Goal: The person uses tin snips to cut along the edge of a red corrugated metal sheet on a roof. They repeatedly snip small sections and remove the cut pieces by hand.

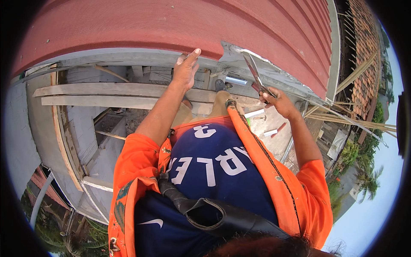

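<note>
A red ribbed metal roofing sheet (128, 26) spreads across the top of the head view. My left hand (185, 72) is at its front lip, fingers curled against the edge. To the right, a cut corner (223, 48) breaks the lip, and a pale strip shows along the edge beyond it. My right hand (276, 102) is closed round the handles of metal snips (253, 70). Their long blades point up and to the left, with the tips by the pale edge. Whether the blades touch the metal I cannot tell.
Below the roof edge, two long wooden planks (111, 89) run across, near my feet. Red and white offcuts (276, 130) lie lower down to the right. Bamboo poles (351, 120) and a tiled roof (366, 55) stand on the far right. A black strap (180, 199) crosses my chest.
</note>
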